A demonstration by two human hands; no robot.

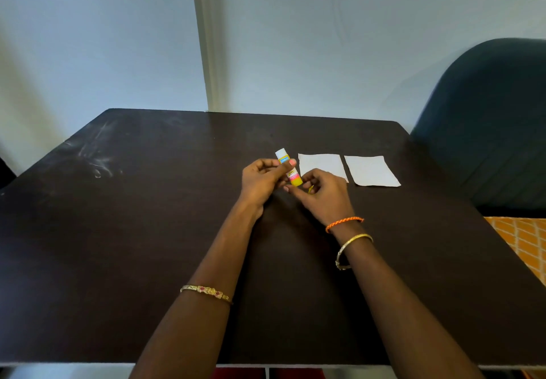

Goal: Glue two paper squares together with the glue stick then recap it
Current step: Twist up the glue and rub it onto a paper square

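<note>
Fingers of the left hand (261, 179) are closed around the middle of the glue stick (289, 170); the thumb, w/ pink nail, presses on the label from the front. Fingers of the right hand (320, 191) are curled at the yellow bottom end of the stick, thumb and index pinching it there. A small yellow piece shows between the right fingers, too small to say what it is.

Nearest to the camera are both forearms, coming over the near edge of the dark table (147, 230). On the left forearm is a gold bracelet (206, 291) w/ pink stones. On the right wrist sit an orange braided band (344, 223) and, closer to the elbow, a gold bangle (351, 248).

The glue stick is held just above the table, approx. at the middle, tilted so its white top end points away and a bit left. I cannot tell if the cap is on.

Just right of the hands lie two white paper squares, flat, side by side w/ a narrow gap: left paper square (322, 164), its near corner hidden behind the right hand, and right paper square (370, 170).

Further right, beyond the table corner, stands a dark chair (487, 118). Behind all is a pale wall (295, 38).
</note>
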